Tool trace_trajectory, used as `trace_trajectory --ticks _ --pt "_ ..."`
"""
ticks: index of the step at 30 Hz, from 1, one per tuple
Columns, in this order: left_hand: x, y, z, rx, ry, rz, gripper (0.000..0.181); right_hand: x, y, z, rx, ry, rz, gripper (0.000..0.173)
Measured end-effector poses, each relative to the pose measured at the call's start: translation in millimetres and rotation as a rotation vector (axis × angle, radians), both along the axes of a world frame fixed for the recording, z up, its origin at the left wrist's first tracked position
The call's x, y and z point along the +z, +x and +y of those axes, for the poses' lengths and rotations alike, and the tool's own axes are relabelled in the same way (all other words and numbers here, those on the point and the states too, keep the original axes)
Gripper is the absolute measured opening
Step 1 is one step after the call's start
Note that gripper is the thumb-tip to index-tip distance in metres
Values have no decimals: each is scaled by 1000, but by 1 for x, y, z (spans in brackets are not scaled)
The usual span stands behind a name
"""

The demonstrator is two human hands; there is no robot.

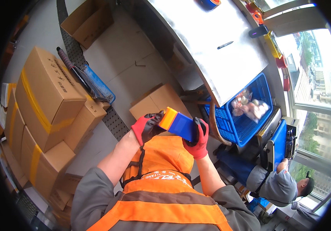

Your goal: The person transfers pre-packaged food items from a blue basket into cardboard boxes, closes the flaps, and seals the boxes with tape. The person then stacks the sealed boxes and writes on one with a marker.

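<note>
My left hand (149, 127), in a red and black work glove, grips the yellow-orange end of a blue and orange tape dispenser (180, 126) from the left. Around the blue end on the right closes my right hand (198, 137), gloved the same way. Both hands hold it above my orange apron (159, 156). A cardboard box (165, 99) lies on the floor just beyond my hands.
Taped cartons (50, 95) are stacked at left, an open carton (89, 23) behind. A steel table (217, 57) bears a marker pen (225, 45). Bagged goods lie in a blue plastic crate (240, 138). A person in a cap (278, 184) works at right.
</note>
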State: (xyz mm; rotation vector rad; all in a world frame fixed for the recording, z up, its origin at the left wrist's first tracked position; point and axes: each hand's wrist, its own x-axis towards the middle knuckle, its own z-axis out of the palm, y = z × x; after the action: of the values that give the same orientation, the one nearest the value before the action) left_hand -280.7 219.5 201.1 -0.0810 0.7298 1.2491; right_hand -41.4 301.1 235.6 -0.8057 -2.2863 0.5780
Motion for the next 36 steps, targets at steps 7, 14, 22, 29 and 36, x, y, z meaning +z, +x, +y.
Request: trace_trajectory --ticks 7,14,22,29,36 --pt "-130 -20 -40 38 -196 883 19 -43 11 -36 54 -146 -382 93" --pt "-261 -77 51 -297 -229 1526 26 -200 4 -41 -114 -232 -395 95" --pt "-393 -97 122 -538 -351 1631 29 -321 -48 16 -180 -322 -638 98" --pt "-420 -64 148 -988 -835 1899 50 -345 -54 24 -226 -443 -645 95" --pt "-419 -20 135 -648 -358 1684 53 -360 -47 26 -160 -485 -517 89"
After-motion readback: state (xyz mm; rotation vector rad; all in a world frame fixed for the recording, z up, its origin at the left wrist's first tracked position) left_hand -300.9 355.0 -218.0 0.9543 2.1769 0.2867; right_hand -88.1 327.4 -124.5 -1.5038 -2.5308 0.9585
